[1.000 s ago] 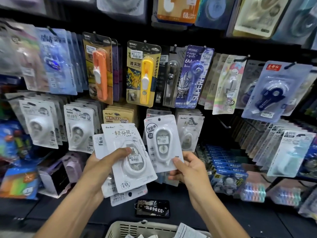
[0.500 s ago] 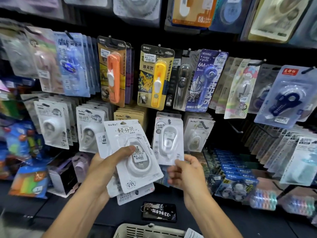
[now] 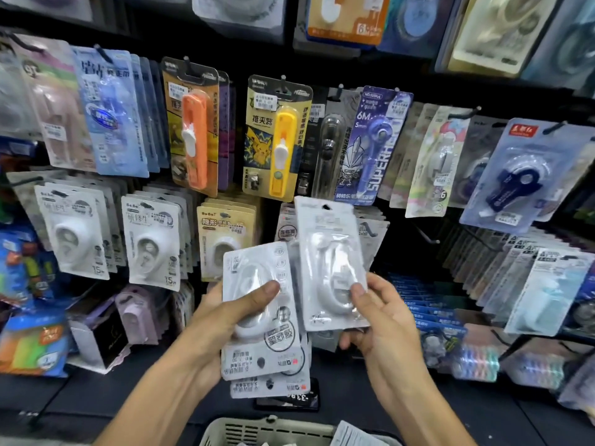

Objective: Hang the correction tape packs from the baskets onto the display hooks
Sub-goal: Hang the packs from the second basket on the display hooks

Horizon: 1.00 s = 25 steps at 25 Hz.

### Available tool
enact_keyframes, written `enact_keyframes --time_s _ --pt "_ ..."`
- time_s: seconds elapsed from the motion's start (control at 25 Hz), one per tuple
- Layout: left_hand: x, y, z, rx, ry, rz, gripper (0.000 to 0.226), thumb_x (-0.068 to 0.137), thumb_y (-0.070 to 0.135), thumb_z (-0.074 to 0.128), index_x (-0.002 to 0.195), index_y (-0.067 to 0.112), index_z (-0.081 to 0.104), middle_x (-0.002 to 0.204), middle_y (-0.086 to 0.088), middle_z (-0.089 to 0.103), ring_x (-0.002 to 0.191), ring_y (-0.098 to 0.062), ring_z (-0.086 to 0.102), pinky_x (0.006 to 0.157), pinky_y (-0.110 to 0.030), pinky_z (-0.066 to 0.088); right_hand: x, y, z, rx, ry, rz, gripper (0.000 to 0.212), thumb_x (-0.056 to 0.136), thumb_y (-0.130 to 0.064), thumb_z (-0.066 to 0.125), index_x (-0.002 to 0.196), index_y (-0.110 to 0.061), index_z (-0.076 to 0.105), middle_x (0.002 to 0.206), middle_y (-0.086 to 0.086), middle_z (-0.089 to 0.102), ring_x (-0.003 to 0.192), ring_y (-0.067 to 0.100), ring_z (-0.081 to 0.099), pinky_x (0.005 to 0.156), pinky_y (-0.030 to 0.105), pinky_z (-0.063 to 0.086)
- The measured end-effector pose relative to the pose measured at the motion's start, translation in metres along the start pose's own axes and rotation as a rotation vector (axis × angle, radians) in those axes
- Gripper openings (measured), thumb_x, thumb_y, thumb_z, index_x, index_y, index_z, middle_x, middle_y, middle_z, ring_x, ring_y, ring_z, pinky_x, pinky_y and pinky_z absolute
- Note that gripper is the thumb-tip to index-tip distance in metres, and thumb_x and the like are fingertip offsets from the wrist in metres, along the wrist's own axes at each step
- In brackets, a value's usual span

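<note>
**Single pack lifted toward its hook**

The right hand [image 3: 383, 317] pinches one correction tape pack [image 3: 331, 262] by its lower edge, thumb on the blister, and holds it upright in front of the white packs hanging below the yellow Pikachu card [image 3: 277, 136]. The left hand [image 3: 231, 313] grasps a fanned stack of packs [image 3: 257, 317], just left of the single pack and overlapping it. The basket [image 3: 267, 431] sits below both hands. Next, I judge, the pack's hang hole must be lined up with the hook tip, which I cannot make out behind it.
</note>
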<state>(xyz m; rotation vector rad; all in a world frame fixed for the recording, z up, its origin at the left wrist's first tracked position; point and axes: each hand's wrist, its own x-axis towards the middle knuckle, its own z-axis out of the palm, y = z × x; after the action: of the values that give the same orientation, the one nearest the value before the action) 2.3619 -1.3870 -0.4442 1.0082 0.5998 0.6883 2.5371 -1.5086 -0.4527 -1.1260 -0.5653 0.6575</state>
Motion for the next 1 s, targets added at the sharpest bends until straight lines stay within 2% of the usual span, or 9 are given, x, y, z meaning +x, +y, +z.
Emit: enact_keyframes --time_s 0.12,0.28,0.4,0.64,0.72,0.8,0.88,0.96,1.0 --pt "0.004 -0.002 0.005 -0.029 0.008 0.000 0.082 0.048 0.024 0.099 0.123 0.012 0.067 0.106 -0.021 0.078 0.086 -0.039 0.078 0.063 -0.049 0.062 0.003 -0.008 -0.040 -0.185 0.260 -0.099 0.029 0.095 -0.022 0.067 0.118 -0.034 0.054 0.102 -0.003 0.077 0.060 0.021 0.067 0.041 0.029 0.050" --pt "0.008 -0.005 0.014 -0.050 0.006 0.019 0.058 0.055 0.027 0.088 0.110 0.014 0.074 0.102 -0.020 0.078 0.082 -0.038 0.078 0.058 -0.048 0.062 -0.003 -0.005 -0.058 -0.337 0.329 -0.156 0.012 0.097 -0.028 0.066 0.097 -0.040 0.064 0.098 -0.003 0.073 0.043 0.019 0.054 0.039 0.026 0.043" --pt "0.010 -0.009 0.018 -0.055 -0.001 0.019 0.044 0.054 0.028 0.088 0.095 0.018 0.080 0.101 -0.019 0.079 0.082 -0.037 0.078 0.057 -0.047 0.062 -0.006 0.001 -0.055 -0.348 0.322 -0.130 0.008 0.095 -0.031 0.068 0.097 -0.038 0.067 0.091 -0.007 0.073 0.041 0.017 0.051 0.039 0.024 0.040" --pt "0.008 -0.014 0.024 0.017 0.022 0.048 0.062 0.051 0.031 0.090 0.109 0.015 0.074 0.099 -0.018 0.079 0.083 -0.037 0.078 0.058 -0.044 0.062 0.004 0.002 -0.043 -0.303 0.410 -0.137 0.010 0.093 -0.030 0.070 0.098 -0.039 0.071 0.101 -0.010 0.073 0.053 0.018 0.055 0.042 0.022 0.044" --pt "0.008 -0.014 0.024 0.030 0.037 0.067 0.062 0.051 0.031 0.090 0.109 0.016 0.074 0.098 -0.016 0.080 0.082 -0.035 0.079 0.057 -0.042 0.062 0.008 0.002 -0.036 -0.246 0.341 -0.051 0.021 0.095 -0.022 0.070 0.111 -0.037 0.068 0.103 -0.013 0.071 0.061 0.016 0.065 0.047 0.024 0.050" --pt "0.008 -0.014 0.023 0.030 0.064 0.082 0.063 0.052 0.031 0.089 0.110 0.016 0.073 0.097 -0.014 0.080 0.080 -0.033 0.079 0.055 -0.040 0.062 0.004 0.005 -0.027 -0.293 0.198 0.034 0.042 0.095 -0.018 0.069 0.126 -0.042 0.054 0.111 -0.029 0.061 0.084 0.001 0.069 0.063 0.018 0.053" --pt "0.008 -0.016 0.025 0.014 0.083 0.091 0.063 0.054 0.030 0.089 0.113 0.015 0.072 0.097 -0.014 0.080 0.081 -0.034 0.079 0.056 -0.040 0.062 -0.008 0.012 -0.017 -0.422 -0.017 0.022 0.041 0.091 -0.030 0.074 0.122 -0.048 0.055 0.114 -0.032 0.062 0.098 -0.010 0.064 0.072 0.012 0.051" --pt "0.008 -0.019 0.026 0.007 0.102 0.096 0.060 0.058 0.029 0.089 0.114 0.015 0.072 0.098 -0.014 0.080 0.082 -0.035 0.079 0.057 -0.040 0.062 -0.023 0.018 -0.001 -0.493 -0.274 0.032 0.039 0.078 -0.048 0.080 0.113 -0.047 0.064 0.116 -0.022 0.067 0.102 -0.003 0.067 0.077 0.019 0.058" --pt "0.009 -0.020 0.026 0.002 0.110 0.094 0.056 0.061 0.028 0.089 0.113 0.015 0.073 0.098 -0.015 0.080 0.082 -0.036 0.078 0.057 -0.040 0.062 -0.028 0.021 0.005 -0.548 -0.315 0.017 0.041 0.070 -0.054 0.082 0.107 -0.044 0.066 0.114 -0.020 0.067 0.099 0.000 0.068 0.077 0.023 0.060"
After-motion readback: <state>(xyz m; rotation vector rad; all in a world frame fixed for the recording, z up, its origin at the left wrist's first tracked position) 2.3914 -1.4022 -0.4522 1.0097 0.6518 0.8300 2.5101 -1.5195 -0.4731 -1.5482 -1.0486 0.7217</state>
